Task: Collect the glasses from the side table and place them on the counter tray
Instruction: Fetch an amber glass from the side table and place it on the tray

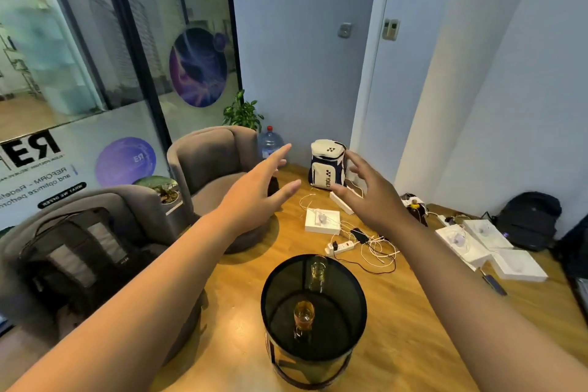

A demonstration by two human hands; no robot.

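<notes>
A white backpack point(327, 165) reads "YONEX"; the glass wall point(47, 149) shows mirrored "REFORM". Both glasses point(304, 315) stand on the round dark tabletop point(343, 325), near, below the left hand point(264, 191) and right hand point(369, 191), both spread wide and empty.

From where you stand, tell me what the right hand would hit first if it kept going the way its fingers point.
Probably the white and navy backpack: the right hand reaches open-fingered toward it, empty, just short of it. Depth is unclear, so it may pass beside it.

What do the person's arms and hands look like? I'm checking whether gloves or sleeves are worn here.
Both forearms are bare up to the frame edge: no sleeves show. The left hand and right hand wear no gloves, and no rings, watch or wristbands are visible.
</notes>
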